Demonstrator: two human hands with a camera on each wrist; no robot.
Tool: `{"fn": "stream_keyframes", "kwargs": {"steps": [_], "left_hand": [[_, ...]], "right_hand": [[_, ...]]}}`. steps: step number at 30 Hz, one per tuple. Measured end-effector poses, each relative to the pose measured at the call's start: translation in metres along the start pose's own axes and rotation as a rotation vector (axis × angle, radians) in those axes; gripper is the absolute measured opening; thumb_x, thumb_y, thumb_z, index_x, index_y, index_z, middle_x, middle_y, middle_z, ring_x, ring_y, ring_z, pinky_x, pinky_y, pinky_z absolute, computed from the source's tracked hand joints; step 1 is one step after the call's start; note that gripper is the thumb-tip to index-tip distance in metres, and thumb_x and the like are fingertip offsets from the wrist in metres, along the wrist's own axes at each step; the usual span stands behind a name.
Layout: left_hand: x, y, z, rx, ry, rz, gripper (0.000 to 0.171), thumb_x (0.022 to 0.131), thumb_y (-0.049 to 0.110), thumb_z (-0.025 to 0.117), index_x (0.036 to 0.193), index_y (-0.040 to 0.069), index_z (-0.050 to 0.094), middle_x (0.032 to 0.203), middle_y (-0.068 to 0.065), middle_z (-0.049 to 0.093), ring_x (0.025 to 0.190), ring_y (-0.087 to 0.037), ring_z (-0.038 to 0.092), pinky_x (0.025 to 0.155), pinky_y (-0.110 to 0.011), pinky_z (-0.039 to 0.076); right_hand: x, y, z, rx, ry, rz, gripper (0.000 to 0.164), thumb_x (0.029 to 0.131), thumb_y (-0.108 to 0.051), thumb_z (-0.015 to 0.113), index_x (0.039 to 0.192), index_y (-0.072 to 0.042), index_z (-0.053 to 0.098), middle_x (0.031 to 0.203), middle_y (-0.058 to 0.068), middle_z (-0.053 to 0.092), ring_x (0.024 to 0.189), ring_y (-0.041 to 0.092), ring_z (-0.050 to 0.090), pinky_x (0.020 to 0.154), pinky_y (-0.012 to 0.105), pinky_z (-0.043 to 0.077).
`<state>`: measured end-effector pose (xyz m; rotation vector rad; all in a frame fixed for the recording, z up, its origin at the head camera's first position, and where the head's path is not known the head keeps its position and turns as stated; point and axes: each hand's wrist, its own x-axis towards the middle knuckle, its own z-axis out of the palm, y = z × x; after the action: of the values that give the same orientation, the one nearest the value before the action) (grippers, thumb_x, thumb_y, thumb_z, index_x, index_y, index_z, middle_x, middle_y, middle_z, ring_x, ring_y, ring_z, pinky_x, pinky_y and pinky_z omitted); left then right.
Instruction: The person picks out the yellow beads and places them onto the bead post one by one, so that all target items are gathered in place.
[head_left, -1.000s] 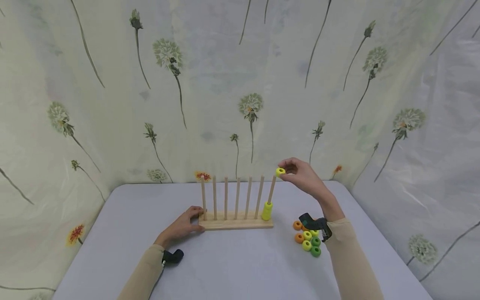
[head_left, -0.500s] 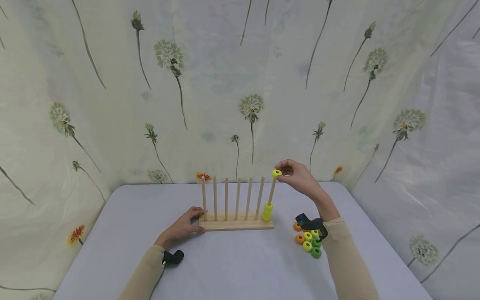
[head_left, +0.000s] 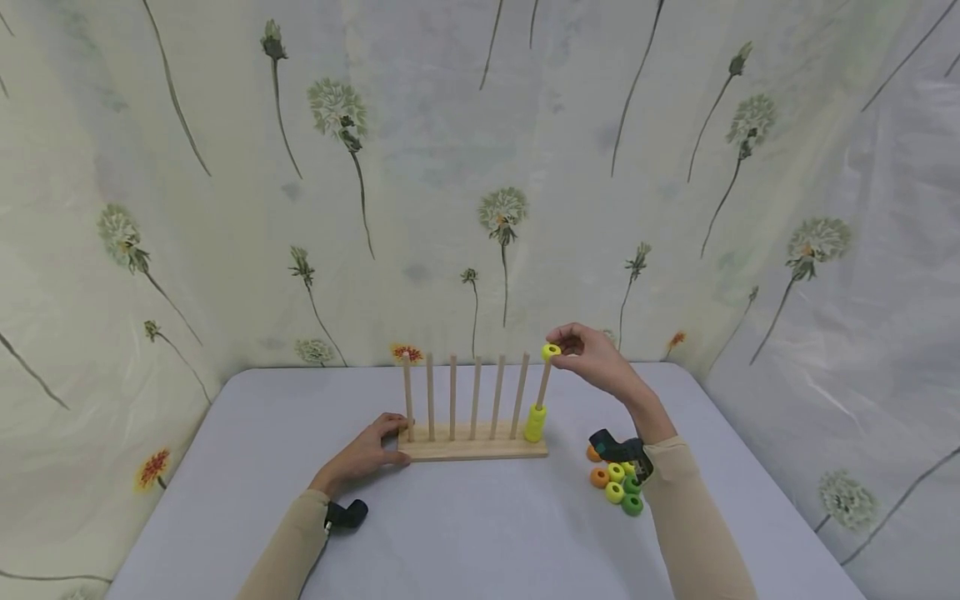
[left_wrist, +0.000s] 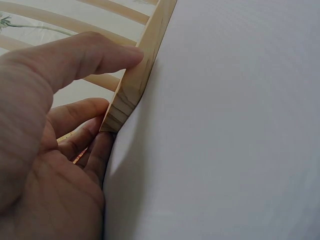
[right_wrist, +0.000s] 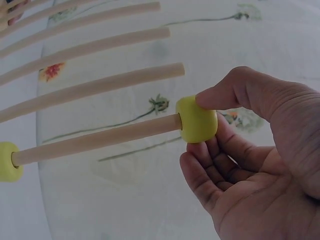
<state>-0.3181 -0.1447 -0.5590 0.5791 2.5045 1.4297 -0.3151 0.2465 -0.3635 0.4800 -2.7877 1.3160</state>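
Note:
My right hand (head_left: 597,362) pinches a yellow bead (head_left: 551,352) between thumb and fingers, at the tip of the rightmost peg (head_left: 543,385). In the right wrist view the peg's end enters the hole of that bead (right_wrist: 198,120). Lower on the same peg, yellow beads (head_left: 535,423) sit stacked on the base. The wooden peg rack (head_left: 477,451) stands upright, its other pegs bare. At its left end my left hand (head_left: 363,455) grips the base, thumb on the near side and fingers at the end and far side, as the left wrist view shows.
Loose orange, yellow and green beads (head_left: 615,492) lie on the white table (head_left: 480,533) right of the rack, partly hidden beneath the right wrist's camera (head_left: 615,446). A floral curtain (head_left: 420,208) hangs behind the table.
My right hand has moved left and slightly down, bringing the yellow bead from beside the rightmost peg onto its tip. The left hand and rack have stayed in place.

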Motion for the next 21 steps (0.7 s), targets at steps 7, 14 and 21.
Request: {"fn": "stream_keyframes", "kwargs": {"steps": [7, 14, 21], "left_hand": [[-0.0004, -0.0001, 0.0005, 0.009, 0.003, -0.001, 0.067, 0.077, 0.021, 0.08, 0.135, 0.002, 0.053, 0.141, -0.012, 0.043, 0.138, -0.033, 0.035, 0.114, -0.054, 0.026], [0.0008, -0.0004, 0.0003, 0.014, 0.004, -0.001, 0.068, 0.076, 0.021, 0.08, 0.135, 0.001, 0.052, 0.142, -0.012, 0.043, 0.138, -0.034, 0.035, 0.114, -0.054, 0.025], [0.0014, -0.002, -0.0001, 0.022, -0.002, -0.01, 0.07, 0.077, 0.024, 0.08, 0.136, 0.003, 0.052, 0.143, -0.012, 0.042, 0.138, -0.034, 0.034, 0.114, -0.055, 0.025]], "right_hand": [[0.0, 0.0002, 0.0007, 0.002, -0.003, -0.006, 0.032, 0.09, -0.014, 0.065, 0.119, -0.004, 0.056, 0.115, 0.013, 0.059, 0.103, 0.025, 0.059, 0.085, 0.035, 0.052], [0.0008, 0.0018, 0.0009, -0.002, -0.001, -0.007, 0.033, 0.09, -0.015, 0.065, 0.119, -0.004, 0.056, 0.115, 0.013, 0.059, 0.104, 0.025, 0.058, 0.086, 0.035, 0.052], [0.0003, 0.0012, 0.0012, 0.007, -0.007, -0.011, 0.034, 0.09, -0.018, 0.066, 0.119, -0.004, 0.056, 0.116, 0.014, 0.059, 0.103, 0.025, 0.058, 0.086, 0.034, 0.052]]}}
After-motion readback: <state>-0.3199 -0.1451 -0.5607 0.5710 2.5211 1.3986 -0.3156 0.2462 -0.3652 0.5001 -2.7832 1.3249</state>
